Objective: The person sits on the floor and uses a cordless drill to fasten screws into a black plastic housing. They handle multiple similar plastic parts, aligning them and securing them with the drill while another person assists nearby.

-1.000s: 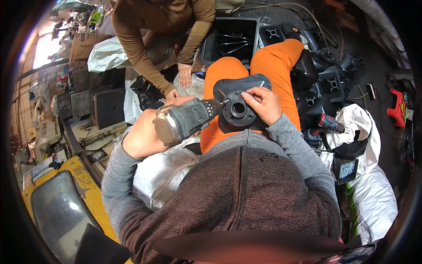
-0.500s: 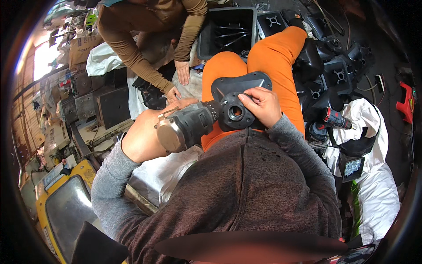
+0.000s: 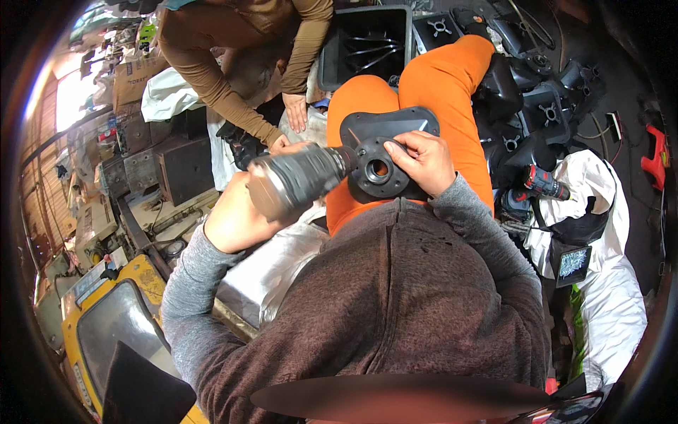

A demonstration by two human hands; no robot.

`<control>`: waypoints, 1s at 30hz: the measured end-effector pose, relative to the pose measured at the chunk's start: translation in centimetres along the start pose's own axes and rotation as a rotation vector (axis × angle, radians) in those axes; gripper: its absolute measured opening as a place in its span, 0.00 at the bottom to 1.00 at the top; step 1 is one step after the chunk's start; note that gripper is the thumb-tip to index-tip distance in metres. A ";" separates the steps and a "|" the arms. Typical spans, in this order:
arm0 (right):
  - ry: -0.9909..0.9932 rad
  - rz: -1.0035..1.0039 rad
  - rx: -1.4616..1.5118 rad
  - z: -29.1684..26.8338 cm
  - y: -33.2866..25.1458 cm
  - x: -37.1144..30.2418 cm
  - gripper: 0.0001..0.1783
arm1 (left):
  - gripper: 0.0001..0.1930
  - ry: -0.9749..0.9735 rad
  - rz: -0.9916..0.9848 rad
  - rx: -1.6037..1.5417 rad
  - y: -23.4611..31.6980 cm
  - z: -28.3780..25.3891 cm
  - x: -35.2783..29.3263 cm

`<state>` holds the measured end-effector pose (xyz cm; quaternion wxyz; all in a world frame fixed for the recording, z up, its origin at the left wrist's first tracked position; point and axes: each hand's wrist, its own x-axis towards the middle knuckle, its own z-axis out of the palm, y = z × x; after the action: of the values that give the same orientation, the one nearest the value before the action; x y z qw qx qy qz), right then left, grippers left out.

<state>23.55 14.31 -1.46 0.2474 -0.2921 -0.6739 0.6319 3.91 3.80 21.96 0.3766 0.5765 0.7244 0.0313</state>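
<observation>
My left hand [image 3: 236, 215] is closed around a dark grey cordless drill [image 3: 300, 177], which is blurred by motion. The drill's chuck end meets the left edge of a round black flange [image 3: 395, 185] with a hole in its middle and small holes around it. This flange is part of a black housing [image 3: 360, 124] resting on my orange-trousered thighs. My right hand [image 3: 427, 162] grips the flange's right side, thumb on top. The bit's tip is too hidden to make out.
Across from me a person in brown sleeves [image 3: 233, 106] leans in, hands close to the drill. A black bin [image 3: 411, 49] stands beyond my knees. Several black housings [image 3: 544, 113] lie at the right, near a red-and-black power tool [image 3: 545, 184] on white sacking. A yellow-framed machine [image 3: 141, 279] stands left.
My left hand and forearm have shifted slightly right, and the drill has tilted and become blurred. My right hand keeps its grip on the housing. The whole view has moved a little.
</observation>
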 end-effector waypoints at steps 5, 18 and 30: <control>-0.025 -0.027 -0.085 -0.5 0.1 0.1 0.16 | 0.28 0.178 -0.142 -0.151 0.1 1.1 -3.5; -0.294 -0.519 -0.230 -4.8 -14.4 -0.2 0.31 | 0.44 0.238 0.210 -0.334 -2.8 4.5 -5.9; -0.855 -0.436 -0.113 -2.2 -15.9 1.9 0.28 | 0.58 0.087 0.271 -0.186 -3.5 5.2 -5.3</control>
<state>22.46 16.73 14.46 0.0586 0.1287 -0.7941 0.5911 4.33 -3.98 19.28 0.3891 0.6296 0.6497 0.1738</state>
